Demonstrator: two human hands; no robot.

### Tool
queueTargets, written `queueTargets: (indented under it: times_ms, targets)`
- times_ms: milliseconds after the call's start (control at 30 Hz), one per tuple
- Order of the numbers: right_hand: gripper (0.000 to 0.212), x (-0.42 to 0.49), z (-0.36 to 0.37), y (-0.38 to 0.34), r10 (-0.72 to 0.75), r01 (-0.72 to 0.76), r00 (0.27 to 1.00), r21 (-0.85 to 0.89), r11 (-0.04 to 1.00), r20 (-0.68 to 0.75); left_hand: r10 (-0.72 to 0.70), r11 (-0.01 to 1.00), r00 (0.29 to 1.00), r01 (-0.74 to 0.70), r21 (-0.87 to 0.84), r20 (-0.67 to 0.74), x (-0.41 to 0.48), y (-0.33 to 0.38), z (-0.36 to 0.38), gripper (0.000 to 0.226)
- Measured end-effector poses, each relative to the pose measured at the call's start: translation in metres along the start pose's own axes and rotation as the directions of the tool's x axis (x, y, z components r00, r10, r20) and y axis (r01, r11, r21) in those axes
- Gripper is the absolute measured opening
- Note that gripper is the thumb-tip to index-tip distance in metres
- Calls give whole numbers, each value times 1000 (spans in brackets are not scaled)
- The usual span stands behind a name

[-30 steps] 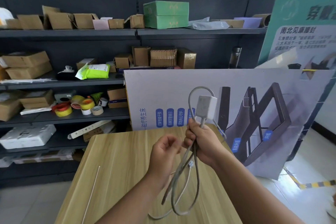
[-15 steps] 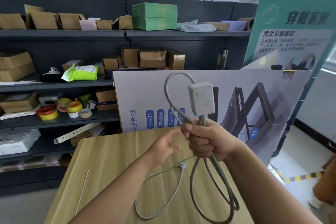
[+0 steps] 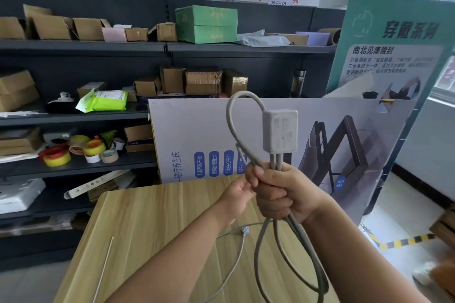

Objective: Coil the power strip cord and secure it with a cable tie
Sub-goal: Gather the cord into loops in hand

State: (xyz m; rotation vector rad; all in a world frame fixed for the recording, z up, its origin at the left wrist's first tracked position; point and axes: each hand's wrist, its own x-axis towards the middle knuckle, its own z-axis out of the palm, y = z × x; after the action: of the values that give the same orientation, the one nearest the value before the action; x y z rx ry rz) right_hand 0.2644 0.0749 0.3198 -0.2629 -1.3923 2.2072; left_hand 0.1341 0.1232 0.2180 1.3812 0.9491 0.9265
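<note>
A small grey-white power strip [image 3: 280,131] stands upright above my right hand [image 3: 278,194], which is shut around several strands of its grey cord [image 3: 232,115]. One loop of cord arches above the fist to the left of the strip, and longer loops hang below it over the table. My left hand [image 3: 238,195] touches the cord bundle at the left side of the right fist; its fingers are partly hidden. A thinner end of cord with a small plug [image 3: 244,229] lies on the table. A thin white cable tie [image 3: 103,268] lies on the table at the left.
The wooden table [image 3: 152,219] is below my hands. A printed poster board [image 3: 197,135] leans at its far edge, a green sign [image 3: 394,39] to the right. Dark shelves [image 3: 81,44] with cardboard boxes and tape rolls [image 3: 73,150] fill the left and back.
My right hand has lifted the strip and cord bundle higher. My left hand has come back up against the bundle after letting go. The hanging loops swung right.
</note>
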Motion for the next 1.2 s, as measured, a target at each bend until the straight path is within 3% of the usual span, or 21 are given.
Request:
queueTargets:
  times_ms: [100, 167, 300, 367, 433, 567, 667, 767, 967, 1067, 1133, 1200]
  targets:
    - [22, -6, -17, -10, -46, 44, 985, -11, 999, -167, -75, 994, 997, 77, 79, -32, -7, -35, -13, 23]
    - [25, -11, -31, -15, -78, 41, 930, -109, 993, -358, -95, 992, 992, 101, 80, -79, -13, -50, -24, 28]
    - [21, -10, -56, -8, -268, -145, 665, -472, 870, -698, -86, 994, 937, 57, -94, -338, -17, -31, -52, 17]
    - [23, 2, -66, 6, -343, -231, 541, -528, 817, -768, -34, 992, 920, -18, -128, -390, -15, -9, -61, 15]
    - [26, 16, -70, 22, -377, -269, 489, -547, 793, -787, 26, 988, 920, -83, -128, -391, -15, 14, -63, 13]
    - [36, 42, -60, 45, -365, -326, 584, -621, 713, -725, 85, 979, 904, -153, -131, -419, -14, 52, -60, 11]
    - [27, 53, -55, 55, -290, -274, 688, -608, 745, -665, 139, 979, 896, -188, -75, -422, -14, 71, -65, 11]
    - [34, 57, -55, 60, -249, -244, 746, -602, 761, -617, 165, 983, 879, -185, -2, -447, -13, 77, -77, 19]
    - [19, 67, -49, 64, -267, -206, 778, -633, 746, -568, 90, 992, 882, -119, -33, -463, -13, 70, -83, 33]
    - [18, 73, -48, 67, -323, -108, 747, -585, 804, -581, 132, 990, 883, -144, 7, -450, -19, 60, -83, 52]
    - [21, 76, -47, 66, -363, -46, 689, -538, 841, -627, 140, 990, 925, -122, 72, -353, -27, 38, -83, 62]
    - [28, 78, -46, 61, -381, 22, 628, -474, 880, -679, 25, 994, 983, -6, 111, -179, -36, 6, -76, 68]
